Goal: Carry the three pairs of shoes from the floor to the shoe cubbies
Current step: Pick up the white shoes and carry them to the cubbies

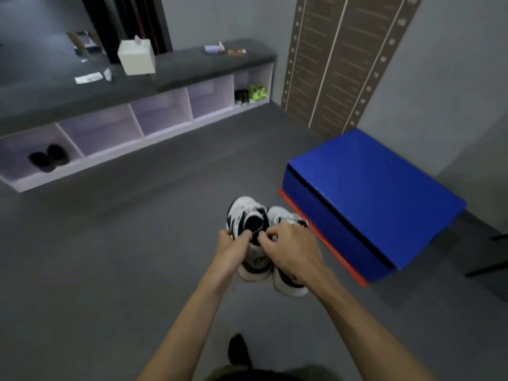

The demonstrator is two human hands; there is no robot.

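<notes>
- The person's dark-clad foot [238, 350] stood nearest, on the grey floor [110, 257], with both bare forearms reaching forward above it.
- The left hand [233, 251] pinched the collar of one of the white-and-black sneakers [247, 215]. The right hand [291, 251] was curled over the other, its fingers hooked at the openings, so both hands were grasping the pair.
- The sneakers were pressed side by side, toes pointing away, just beside the blue box [371, 193]. They seemed lifted off the floor, though that could not be told for certain.
- The shoe cubbies [165, 114] ran under a grey-topped bench, well apart from the hands.
- A black pair [49, 158] sat in the leftmost compartment. A green pair [257, 92] and a dark pair [242, 96] shared the rightmost.
- The sneakers probably handle as light things with soft padded uppers and stiffer soles.
- The heel collars look like the best hold. Pinched there, the toes may swing, so keeping the two shoes pressed together should steady them.
</notes>
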